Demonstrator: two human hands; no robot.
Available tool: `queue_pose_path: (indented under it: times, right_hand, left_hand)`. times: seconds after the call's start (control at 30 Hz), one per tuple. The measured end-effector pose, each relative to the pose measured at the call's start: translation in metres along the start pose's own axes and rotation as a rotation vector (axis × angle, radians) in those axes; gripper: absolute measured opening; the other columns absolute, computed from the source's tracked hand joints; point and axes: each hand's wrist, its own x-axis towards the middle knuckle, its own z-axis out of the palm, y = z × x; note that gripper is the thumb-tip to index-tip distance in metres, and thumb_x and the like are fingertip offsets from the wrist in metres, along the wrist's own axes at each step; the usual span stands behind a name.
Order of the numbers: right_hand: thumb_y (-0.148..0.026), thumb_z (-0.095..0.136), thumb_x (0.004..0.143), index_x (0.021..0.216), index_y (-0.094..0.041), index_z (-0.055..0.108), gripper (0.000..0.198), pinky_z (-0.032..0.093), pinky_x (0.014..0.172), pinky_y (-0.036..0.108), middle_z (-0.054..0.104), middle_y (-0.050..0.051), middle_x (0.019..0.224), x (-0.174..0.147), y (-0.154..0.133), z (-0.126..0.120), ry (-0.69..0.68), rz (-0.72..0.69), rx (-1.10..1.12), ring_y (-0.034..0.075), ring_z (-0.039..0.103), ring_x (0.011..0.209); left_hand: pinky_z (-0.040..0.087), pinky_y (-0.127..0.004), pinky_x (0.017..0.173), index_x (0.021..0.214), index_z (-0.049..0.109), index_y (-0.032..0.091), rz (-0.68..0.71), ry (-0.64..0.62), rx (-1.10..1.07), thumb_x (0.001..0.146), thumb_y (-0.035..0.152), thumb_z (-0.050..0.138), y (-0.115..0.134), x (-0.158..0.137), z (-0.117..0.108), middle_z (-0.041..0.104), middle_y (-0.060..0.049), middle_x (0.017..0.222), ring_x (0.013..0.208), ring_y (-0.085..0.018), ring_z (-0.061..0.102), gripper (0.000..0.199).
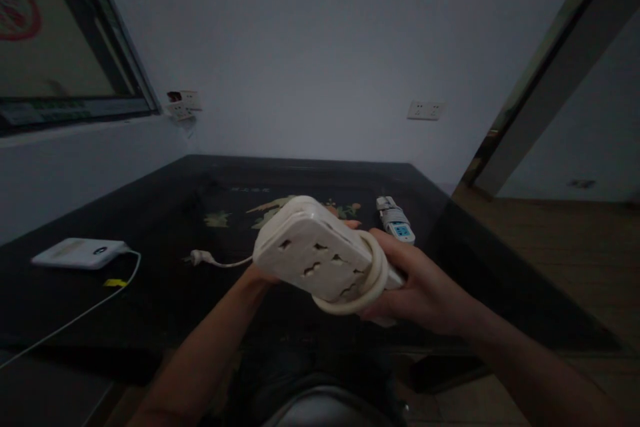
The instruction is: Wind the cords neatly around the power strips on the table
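Observation:
A white power strip is held up above the table, its socket face tilted toward me. Its thick white cord loops around the right end. My right hand is closed around that end, thumb and fingers gripping the strip beside the loop. Behind and under the left end, my left hand holds the strip; most of that hand is hidden, with only fingertips showing past the far edge. A white plug on a length of cord sticks out to the left, over the dark table.
On the black table, a second power strip with blue sockets lies at the right, cord wrapped round it. A white box-shaped device with a cable lies left, near a yellow tag. Wall sockets are behind.

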Motion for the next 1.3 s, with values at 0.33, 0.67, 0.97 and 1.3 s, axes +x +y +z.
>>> queue_pose_path:
  times: [0.33,0.67,0.97,1.3]
  right_hand:
    - [-0.039,0.074,0.072,0.116,-0.017,0.057,0.053,0.046,0.087,0.034,0.063,0.008,0.11,0.012,0.017,0.008,0.129,-0.03,0.072,0.023,0.058,0.101]
    - [-0.036,0.075,0.072,0.111,-0.017,0.056,0.048,0.045,0.086,0.032,0.064,0.006,0.105,0.017,0.026,0.018,0.166,-0.012,0.155,0.022,0.057,0.101]
    - [-0.037,0.07,0.076,0.115,-0.017,0.053,0.047,0.046,0.087,0.033,0.064,0.007,0.108,0.021,0.032,0.023,0.174,0.021,0.121,0.023,0.058,0.103]
    - [-0.035,0.069,0.077,0.109,-0.018,0.052,0.04,0.048,0.076,0.03,0.066,0.007,0.102,0.022,0.032,0.031,0.227,0.068,-0.005,0.021,0.062,0.09]
  left_hand:
    - [0.041,-0.043,0.1,0.113,0.064,0.019,0.013,0.096,-0.044,0.043,0.058,0.082,-0.007,-0.015,0.022,0.066,-0.013,0.114,0.112,-0.033,0.058,0.082]
    - [0.045,-0.041,0.096,0.111,0.062,0.014,0.07,0.277,-0.04,0.047,0.07,0.074,-0.018,-0.016,0.03,0.066,-0.016,0.111,0.11,-0.033,0.059,0.086]
    - [0.053,-0.036,0.08,0.095,0.065,0.014,-0.006,0.441,-0.067,0.051,0.067,0.074,-0.029,-0.018,0.033,0.072,-0.012,0.096,0.092,-0.03,0.066,0.07]
    - [0.053,-0.033,0.078,0.094,0.065,0.014,-0.007,0.466,-0.17,0.054,0.058,0.077,-0.031,-0.019,0.033,0.072,-0.011,0.097,0.091,-0.027,0.067,0.061]
